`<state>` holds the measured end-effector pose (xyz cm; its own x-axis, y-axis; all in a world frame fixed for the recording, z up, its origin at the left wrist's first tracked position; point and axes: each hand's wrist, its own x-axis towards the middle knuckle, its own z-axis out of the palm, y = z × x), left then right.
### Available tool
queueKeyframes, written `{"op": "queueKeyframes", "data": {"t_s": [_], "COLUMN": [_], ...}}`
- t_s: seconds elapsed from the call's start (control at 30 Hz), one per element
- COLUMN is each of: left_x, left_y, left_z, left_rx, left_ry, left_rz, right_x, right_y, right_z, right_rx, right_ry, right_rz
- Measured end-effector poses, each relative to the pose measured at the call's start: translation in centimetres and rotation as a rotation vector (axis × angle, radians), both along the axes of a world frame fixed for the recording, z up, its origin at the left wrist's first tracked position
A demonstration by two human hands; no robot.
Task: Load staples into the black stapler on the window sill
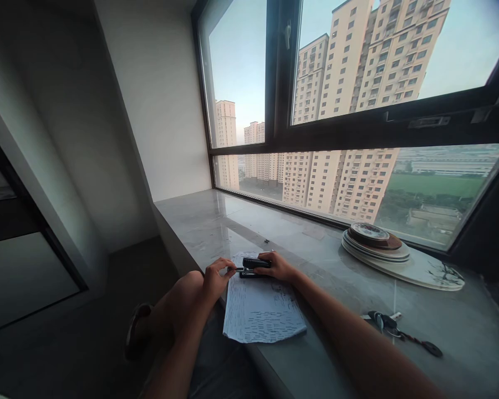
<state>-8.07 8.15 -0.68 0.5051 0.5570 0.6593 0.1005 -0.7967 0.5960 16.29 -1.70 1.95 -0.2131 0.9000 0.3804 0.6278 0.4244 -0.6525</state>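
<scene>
Dim room around me, a pale wall (162, 83) at 11 o'clock, and a dark-framed window (279, 72) filling 12 to 2, with tall buildings (349, 72) beyond it. Below the window I've got a wide grey ledge (336, 274), glossy, running from about 11 down to 4. Stack of flat plates (370, 235) at 2 o'clock from the paper, near the glass. The paper (258, 316), covered in dark lines of writing, lies in front of me, its lower left corner poking past the ledge's near edge. Keys (382, 320) at 3 o'clock from the paper, well apart, past my right forearm.

Stapler (251, 262) next — black, at the paper's 12 o'clock end, long axis roughly 9 to 3, squarely between my hands. My right hand (279, 266) is closed around its 3 o'clock end. My left hand (217, 272) is at 9, thumb and fingers pinched on a thin metal strip (238, 270) jutting from that end, so left is the nearer hand for the strip. My judgement: any push or pull works along that 9–3 line. Whether the strip is loose, I can't tell.
</scene>
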Motion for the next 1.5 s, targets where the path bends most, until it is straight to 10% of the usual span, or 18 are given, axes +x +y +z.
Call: {"op": "queueKeyframes", "data": {"t_s": [1.5], "left_x": [-0.3], "left_y": [-0.7], "left_z": [1.0], "left_rx": [-0.007], "left_ry": [0.096], "left_rz": [-0.036], "right_x": [0.0], "right_y": [0.0], "right_z": [-0.1], "right_rx": [-0.029], "right_ry": [-0.035], "right_rz": [-0.037]}}
